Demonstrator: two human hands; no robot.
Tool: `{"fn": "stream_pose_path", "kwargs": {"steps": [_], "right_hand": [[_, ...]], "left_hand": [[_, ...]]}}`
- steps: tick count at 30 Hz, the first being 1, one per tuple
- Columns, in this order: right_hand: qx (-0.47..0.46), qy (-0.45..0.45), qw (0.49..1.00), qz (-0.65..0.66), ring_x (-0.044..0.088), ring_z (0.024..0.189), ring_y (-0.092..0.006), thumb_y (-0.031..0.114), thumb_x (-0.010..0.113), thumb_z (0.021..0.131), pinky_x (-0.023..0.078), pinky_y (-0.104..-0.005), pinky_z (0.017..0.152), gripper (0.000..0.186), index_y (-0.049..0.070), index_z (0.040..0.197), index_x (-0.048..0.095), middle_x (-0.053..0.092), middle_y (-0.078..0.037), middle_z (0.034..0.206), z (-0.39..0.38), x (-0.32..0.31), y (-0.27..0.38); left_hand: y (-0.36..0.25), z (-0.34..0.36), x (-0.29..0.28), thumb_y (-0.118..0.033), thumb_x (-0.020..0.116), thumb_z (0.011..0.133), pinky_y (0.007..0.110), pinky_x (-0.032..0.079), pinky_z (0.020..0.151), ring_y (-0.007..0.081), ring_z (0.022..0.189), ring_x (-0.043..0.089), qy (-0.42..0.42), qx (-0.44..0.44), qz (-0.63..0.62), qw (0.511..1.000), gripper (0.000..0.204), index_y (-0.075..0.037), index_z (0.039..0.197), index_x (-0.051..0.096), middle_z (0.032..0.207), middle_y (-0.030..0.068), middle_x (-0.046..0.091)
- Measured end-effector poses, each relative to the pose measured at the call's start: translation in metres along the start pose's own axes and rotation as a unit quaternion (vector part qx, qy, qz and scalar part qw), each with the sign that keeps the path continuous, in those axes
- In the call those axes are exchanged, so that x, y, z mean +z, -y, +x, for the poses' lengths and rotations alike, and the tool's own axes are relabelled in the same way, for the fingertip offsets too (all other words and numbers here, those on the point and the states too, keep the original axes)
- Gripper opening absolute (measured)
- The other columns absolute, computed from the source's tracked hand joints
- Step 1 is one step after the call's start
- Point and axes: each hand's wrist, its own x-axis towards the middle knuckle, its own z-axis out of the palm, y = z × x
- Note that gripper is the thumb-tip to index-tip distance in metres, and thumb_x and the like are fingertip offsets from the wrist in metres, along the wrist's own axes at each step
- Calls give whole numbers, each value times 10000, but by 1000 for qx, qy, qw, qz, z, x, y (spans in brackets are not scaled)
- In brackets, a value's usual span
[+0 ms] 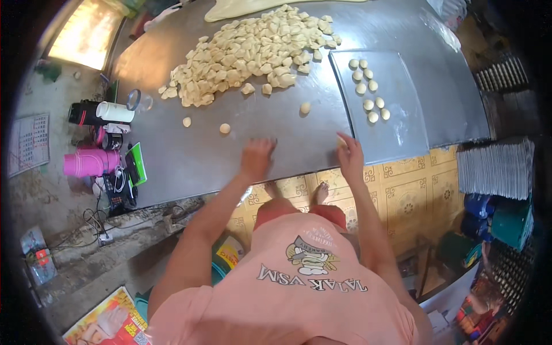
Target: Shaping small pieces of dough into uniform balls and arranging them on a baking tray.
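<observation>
My left hand point(259, 158) is curled down on the metal tabletop near its front edge; its fingers are slightly blurred, and anything under them is hidden. At the tray's near left corner, my right hand point(351, 155) has its fingers closed around a small pale dough ball point(341, 140), only partly visible. Several smooth dough balls point(368, 104) sit in loose rows on a flat metal tray point(397, 123). Three rounded pieces lie apart on the table: one dough ball point(225, 128) ahead of my left hand, another point(187, 122) farther left, and a third point(305, 107) between my hands.
A large heap of cut dough pieces point(247, 54) covers the far middle of the table point(172, 161). Behind it lies a dough sheet point(259, 7). Cups, a pink container point(92, 163) and a phone line the left side. Stacked metal trays point(495, 168) stand at right.
</observation>
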Motion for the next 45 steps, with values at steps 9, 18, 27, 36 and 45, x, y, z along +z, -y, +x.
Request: {"fn": "stream_pose_path", "kwargs": {"steps": [9, 18, 27, 36, 45], "right_hand": [[-62, 80, 995, -12, 661, 1103, -397, 84, 745, 856, 559, -447, 975, 356, 85, 1213, 737, 593, -218, 1234, 133, 96, 14], [-78, 38, 994, 63, 698, 1036, -293, 67, 806, 807, 586, -390, 911, 376, 76, 1180, 761, 658, -151, 1187, 122, 54, 12], [138, -119, 973, 143, 681, 1062, -183, -11, 821, 873, 606, -323, 901, 375, 35, 1234, 730, 673, -85, 1241, -33, -78, -14], [181, -147, 953, 191, 675, 1075, -179, -11, 818, 880, 604, -319, 899, 376, 29, 1239, 712, 681, -84, 1241, -78, -98, -12], [174, -154, 959, 163, 682, 1091, -188, -3, 813, 893, 600, -325, 906, 369, 33, 1245, 711, 677, -85, 1236, -92, -127, -6]], "left_hand": [[-39, -14, 21, -78, 688, 810, 525, 523, 796, 384, 932, 686, -49, 46, -4, 998, 271, -97, 1075, 738, 996, 157, 720], [15, 111, 18, -90, 699, 805, 502, 518, 865, 363, 1029, 670, 57, -99, 3, 993, 372, -72, 1176, 714, 1069, 149, 694], [-32, 138, 41, -79, 641, 875, 522, 527, 781, 397, 911, 691, -44, 23, -36, 998, 162, -72, 1018, 716, 895, 186, 702], [-97, 119, 72, -126, 627, 904, 522, 519, 880, 433, 922, 662, -1, 147, -71, 987, 238, -85, 1115, 730, 997, 192, 712], [-55, 229, 80, -115, 619, 897, 538, 526, 828, 370, 1004, 682, 96, -39, 37, 994, 200, -92, 1073, 712, 1043, 164, 709]]}}
